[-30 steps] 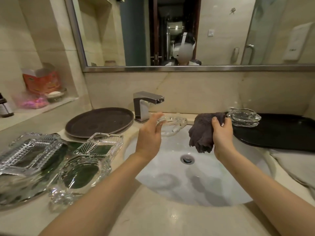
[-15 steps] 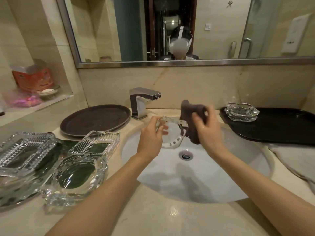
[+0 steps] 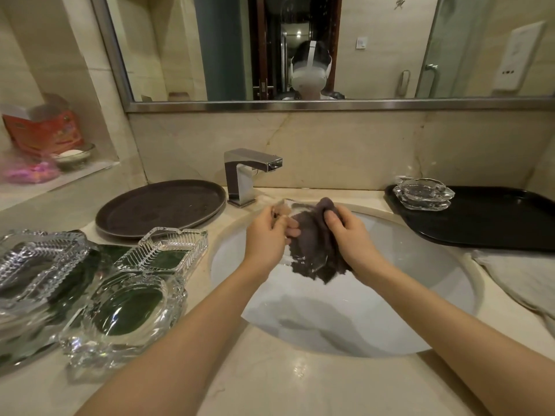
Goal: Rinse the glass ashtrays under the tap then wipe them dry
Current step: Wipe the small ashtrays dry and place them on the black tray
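Writing shows only on the red box [image 3: 45,130] in the wall niche at left, and it is too blurred to read.

Over the basin [image 3: 405,295], the left hand [image 3: 265,238] curls round the near edge of a glass ashtray [image 3: 303,259], thumb on top and fingertips underneath against the cloth [image 3: 312,250]. The right hand [image 3: 350,232] clamps a bunch of that dark cloth, fingers folded over its top, and presses it into the ashtray, so most of the glass is hidden; only its rim shows, at the top left and along the bottom. Both hands sit close together, just in front of the tap [image 3: 249,175], whose spout points right; whether water runs I cannot tell.

On the counter left of the basin stand three more ashtrays, touching one another: a large one [image 3: 39,265] at the frame edge, a rectangular one [image 3: 168,250] nearest the basin rim, and a round one [image 3: 126,313] in front. Behind them lies a round brown tray [image 3: 162,208]. Right of the basin a black tray [image 3: 495,220] carries stacked ashtrays [image 3: 423,193] at its left end, and a pale towel [image 3: 522,280] lies at the counter's right edge. The basin bowl below and to the right of the hands is open.
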### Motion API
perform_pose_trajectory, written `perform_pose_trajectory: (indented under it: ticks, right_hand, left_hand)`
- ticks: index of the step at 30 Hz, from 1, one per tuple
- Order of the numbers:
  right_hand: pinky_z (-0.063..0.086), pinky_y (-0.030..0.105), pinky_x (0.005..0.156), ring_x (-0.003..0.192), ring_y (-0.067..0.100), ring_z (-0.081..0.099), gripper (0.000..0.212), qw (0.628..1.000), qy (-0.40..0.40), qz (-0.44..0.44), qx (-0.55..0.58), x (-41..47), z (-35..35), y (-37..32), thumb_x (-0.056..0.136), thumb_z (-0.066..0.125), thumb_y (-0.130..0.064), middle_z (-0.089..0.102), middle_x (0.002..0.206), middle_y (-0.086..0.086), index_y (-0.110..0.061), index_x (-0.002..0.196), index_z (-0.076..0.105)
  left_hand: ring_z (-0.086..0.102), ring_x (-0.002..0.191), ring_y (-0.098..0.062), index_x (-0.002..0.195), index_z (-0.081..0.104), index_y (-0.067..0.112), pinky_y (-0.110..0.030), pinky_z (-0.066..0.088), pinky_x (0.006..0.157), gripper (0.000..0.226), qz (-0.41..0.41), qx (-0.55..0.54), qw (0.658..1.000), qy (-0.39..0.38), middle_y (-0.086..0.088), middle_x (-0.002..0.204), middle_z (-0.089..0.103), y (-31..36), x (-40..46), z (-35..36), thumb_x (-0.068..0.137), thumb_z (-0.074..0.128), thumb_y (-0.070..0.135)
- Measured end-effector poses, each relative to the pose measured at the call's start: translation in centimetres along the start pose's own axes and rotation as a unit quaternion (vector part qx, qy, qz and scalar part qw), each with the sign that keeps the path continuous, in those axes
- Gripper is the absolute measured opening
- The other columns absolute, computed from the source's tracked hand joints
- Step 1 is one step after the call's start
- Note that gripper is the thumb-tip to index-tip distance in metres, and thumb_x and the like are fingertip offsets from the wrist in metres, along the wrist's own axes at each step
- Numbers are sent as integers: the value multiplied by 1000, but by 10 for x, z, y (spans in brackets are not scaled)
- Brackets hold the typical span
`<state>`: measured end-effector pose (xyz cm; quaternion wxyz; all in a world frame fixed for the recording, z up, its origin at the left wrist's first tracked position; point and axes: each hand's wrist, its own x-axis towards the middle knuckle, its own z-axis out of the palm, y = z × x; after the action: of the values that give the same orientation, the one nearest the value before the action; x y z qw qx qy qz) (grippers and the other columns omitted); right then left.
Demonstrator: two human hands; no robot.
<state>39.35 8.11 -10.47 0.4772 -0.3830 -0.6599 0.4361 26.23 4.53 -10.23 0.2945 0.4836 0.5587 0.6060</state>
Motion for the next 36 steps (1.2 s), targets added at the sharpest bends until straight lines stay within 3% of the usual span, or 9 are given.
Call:
perform_pose_trajectory:
  ticks: [3, 8, 11, 14, 19, 24, 28, 31, 36]
  right_hand:
    - [55, 40, 79, 94, 27, 64, 25, 982, -11, 95, 164, -7, 12, -6, 102, 34, -24, 66, 104, 12, -13, 107, 56]
    - [55, 28, 58, 75, 21, 71, 41, 936, -59, 192, 289, -12, 13, -13, 100, 35, -39, 73, 88, 10, -8, 101, 63]
    - [54, 38, 81, 90, 25, 69, 52, 909, -73, 198, 358, -2, 3, -19, 94, 39, -51, 70, 105, 13, -8, 104, 67]
    - [47, 43, 94, 102, 29, 65, 63, 884, -100, 213, 403, -2, -2, -16, 91, 35, -59, 65, 117, 16, -8, 104, 71]
    - [58, 39, 72, 91, 27, 69, 55, 878, -152, 244, 383, -11, -2, -12, 95, 33, -49, 69, 108, 15, -7, 113, 63]
    - [54, 42, 81, 90, 27, 68, 48, 880, -104, 172, 431, 3, -4, -21, 95, 35, -44, 69, 103, 14, -8, 109, 65]
    - [38, 46, 79, 87, 27, 66, 59, 898, -143, 168, 380, -2, 1, -10, 90, 34, -55, 71, 103, 10, -14, 93, 76]
    - [55, 34, 62, 77, 28, 67, 53, 907, -164, 194, 335, -12, -2, -17, 90, 40, -49, 68, 96, 18, -7, 99, 71]
    - [47, 26, 43, 52, 24, 62, 17, 982, -65, 137, 113, -18, -1, -24, 95, 48, -16, 65, 67, 12, -5, 89, 59]
  left_hand:
    - [59, 74, -8, 91, 50, 20, -25, 49, 69, 16, -47, -76, 995, 50, 3, 80, 61, 6, 3, 1, 100, 39, 12]
    - [55, 81, -9, 90, 47, 18, -30, 45, 71, 17, -112, -134, 983, 63, 1, 90, 59, 4, 5, -5, 101, 36, 10]
    - [53, 85, -13, 96, 47, 18, -29, 46, 63, 12, -182, -184, 966, 16, 0, 97, 54, 9, -1, 2, 101, 37, 13]
    - [55, 100, -20, 95, 50, 22, -34, 49, 75, 16, -208, -209, 956, 3, -5, 112, 56, 11, -3, 8, 101, 39, 11]
    - [57, 85, -17, 121, 49, 15, -33, 49, 68, 23, -239, -291, 926, 42, -8, 113, 57, 17, -2, 0, 101, 38, 10]
    - [56, 87, -26, 94, 47, 19, -44, 50, 72, 16, -270, -281, 921, -6, -10, 106, 56, 19, -9, 6, 101, 37, 9]
    - [53, 75, -19, 91, 46, 18, -31, 48, 58, 15, -254, -239, 937, 7, -4, 91, 54, 12, -11, 12, 100, 39, 10]
    - [54, 94, -26, 84, 48, 19, -35, 48, 66, 20, -240, -220, 945, 22, -6, 101, 56, 7, -5, 6, 101, 39, 14]
    - [50, 99, -22, 96, 53, 20, -38, 43, 87, 11, -223, -154, 962, 16, -5, 109, 55, 4, -2, 1, 100, 43, 17]
